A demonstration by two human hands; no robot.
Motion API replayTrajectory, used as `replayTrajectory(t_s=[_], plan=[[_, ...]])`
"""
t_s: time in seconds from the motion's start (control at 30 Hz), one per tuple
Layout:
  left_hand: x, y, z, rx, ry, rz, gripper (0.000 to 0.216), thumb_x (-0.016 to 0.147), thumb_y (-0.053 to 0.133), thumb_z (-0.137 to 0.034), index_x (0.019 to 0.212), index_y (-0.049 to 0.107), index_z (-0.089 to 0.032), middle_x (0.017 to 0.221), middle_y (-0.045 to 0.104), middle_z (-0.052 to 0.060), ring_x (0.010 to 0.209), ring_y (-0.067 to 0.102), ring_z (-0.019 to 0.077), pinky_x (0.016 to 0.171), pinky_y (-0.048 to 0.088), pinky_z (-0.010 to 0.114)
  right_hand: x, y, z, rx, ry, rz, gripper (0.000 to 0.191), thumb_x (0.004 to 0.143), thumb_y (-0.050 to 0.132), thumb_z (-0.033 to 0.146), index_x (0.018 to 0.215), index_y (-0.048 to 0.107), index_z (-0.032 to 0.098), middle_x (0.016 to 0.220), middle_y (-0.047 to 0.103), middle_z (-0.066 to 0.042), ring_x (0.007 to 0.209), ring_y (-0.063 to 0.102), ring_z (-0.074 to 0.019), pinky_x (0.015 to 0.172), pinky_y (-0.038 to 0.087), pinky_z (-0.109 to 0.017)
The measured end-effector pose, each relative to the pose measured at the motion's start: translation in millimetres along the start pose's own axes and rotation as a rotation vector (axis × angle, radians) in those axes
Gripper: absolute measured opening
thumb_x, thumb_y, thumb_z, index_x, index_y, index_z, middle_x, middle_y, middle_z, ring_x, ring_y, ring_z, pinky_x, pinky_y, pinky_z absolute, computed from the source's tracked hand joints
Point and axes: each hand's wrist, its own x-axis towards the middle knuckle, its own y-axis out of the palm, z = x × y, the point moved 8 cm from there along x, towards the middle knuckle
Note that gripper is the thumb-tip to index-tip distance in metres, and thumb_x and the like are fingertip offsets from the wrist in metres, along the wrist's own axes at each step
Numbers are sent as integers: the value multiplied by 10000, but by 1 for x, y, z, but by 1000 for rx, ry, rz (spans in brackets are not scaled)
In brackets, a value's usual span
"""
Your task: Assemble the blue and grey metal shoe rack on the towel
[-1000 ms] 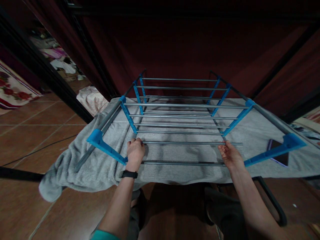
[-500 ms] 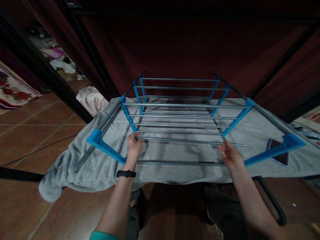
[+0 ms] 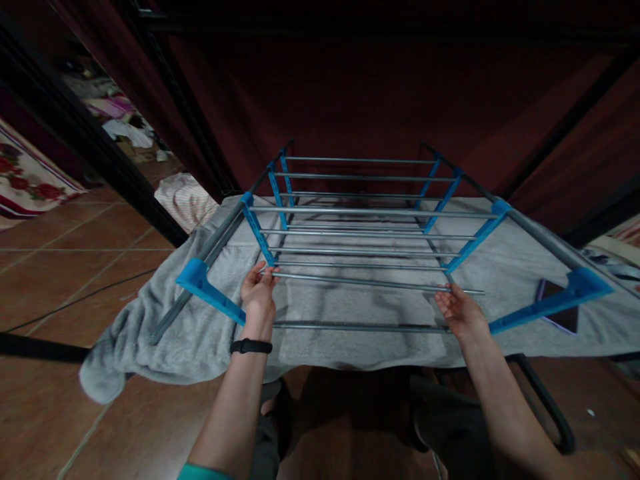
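Note:
A rack of blue plastic brackets (image 3: 210,293) and grey metal rods lies on a grey towel (image 3: 165,333) in front of me. One loose metal rod (image 3: 370,283) runs slantwise across the rack's near part. My left hand (image 3: 257,297), with a black band at the wrist, pinches the rod's left end beside a blue side bracket. My right hand (image 3: 457,308) holds the rod near its right end, with fingers curled around it. Another rod lies fixed just below, closer to me.
A dark phone (image 3: 555,303) lies on the towel at the right, under a blue bracket. Dark red curtains hang behind the rack. The floor is brown tile, with a patterned rug (image 3: 25,177) and scattered clothes at the far left. A black curved bar (image 3: 545,407) stands lower right.
My left hand has lifted the rod's left end up and away from me, toward the blue side bracket, so the rod now slants. My right hand has barely moved.

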Motion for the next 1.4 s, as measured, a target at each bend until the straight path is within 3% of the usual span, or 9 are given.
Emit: replayTrajectory(t_s=[0.13,0.47,0.77,1.03,1.2,1.4], plan=[[-1,-8,-3,-46,-8,-63,294,700,687,-92,981,661,-174,771,651,1,728,662,125,715,530,266,6,-6,2,-20,-5,3,102,901,572,139,817,581,196,715,679,5,597,674,-96,618,616,-204],[-2,-17,-6,-73,-3,-168,106,793,670,-148,898,670,-164,707,632,-17,661,610,87,614,492,198,7,-21,10,23,-62,-114,204,854,499,35,899,525,232,689,631,53,588,666,-99,572,608,-231],[-7,-7,0,-83,-38,-81,126,916,581,-212,1006,651,-160,724,674,8,634,626,93,659,504,220,9,-25,14,35,-151,-64,295,808,537,22,1003,549,243,760,696,15,609,686,-117,556,588,-221],[-8,-4,5,-99,-49,-62,169,902,614,-280,1026,611,-165,737,679,14,629,631,107,649,497,228,13,-29,15,43,-168,-57,294,809,555,25,1002,549,248,773,691,33,600,676,-109,551,586,-222],[-13,-4,4,-72,-1,-58,206,920,573,-299,1088,558,-181,716,664,0,636,633,112,635,483,219,9,-27,13,43,-177,-57,295,822,527,26,1019,542,245,777,692,17,584,662,-105,548,576,-212],[-28,0,-8,-27,169,-61,372,914,565,-365,1229,489,-182,712,643,-15,589,594,116,596,465,228,-3,-26,13,66,-198,-73,259,842,524,24,977,521,245,794,680,34,612,668,-99,568,586,-218]])
